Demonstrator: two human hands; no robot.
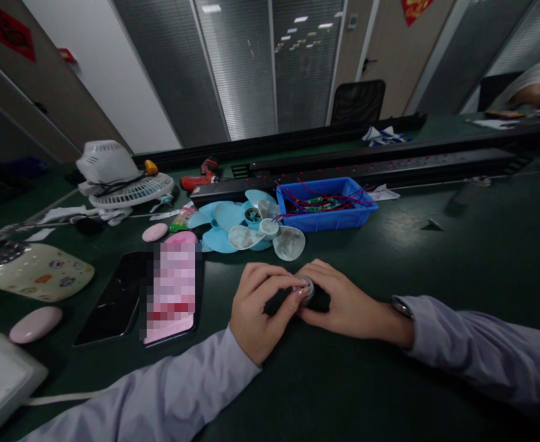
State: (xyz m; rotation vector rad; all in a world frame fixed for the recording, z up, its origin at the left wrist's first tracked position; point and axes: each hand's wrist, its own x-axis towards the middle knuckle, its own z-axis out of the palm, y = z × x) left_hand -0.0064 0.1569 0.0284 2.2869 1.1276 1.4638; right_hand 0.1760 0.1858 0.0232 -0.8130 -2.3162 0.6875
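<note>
Head view: you have both bare hands together just below and right of the middle of the frame, over the dark green tabletop [417,264], with a small grey round metal-looking piece [309,290] between them. What matters most for any move from here, I judge, is how that piece sits across your two grips. It lies to the right of your left hand [261,304], at the tips of its thumb and index finger, which are pinched onto it. It lies to the left of your right hand [343,301], within the curl of its fingers and thumb, which wrap its far and right sides. Neither hand is nearer, as both touch it; your right seems to steady it, while your left works at its face. A round end faces roughly up toward the camera, so the long axis, if it has one, is foreshortened and you cannot tell its direction. Beyond your fingers, toward the upper centre, lie a greyish-white three-bladed plastic propeller [289,243] and a blue rectangular plastic bin [338,220] of wires, both apart from your grips
</note>
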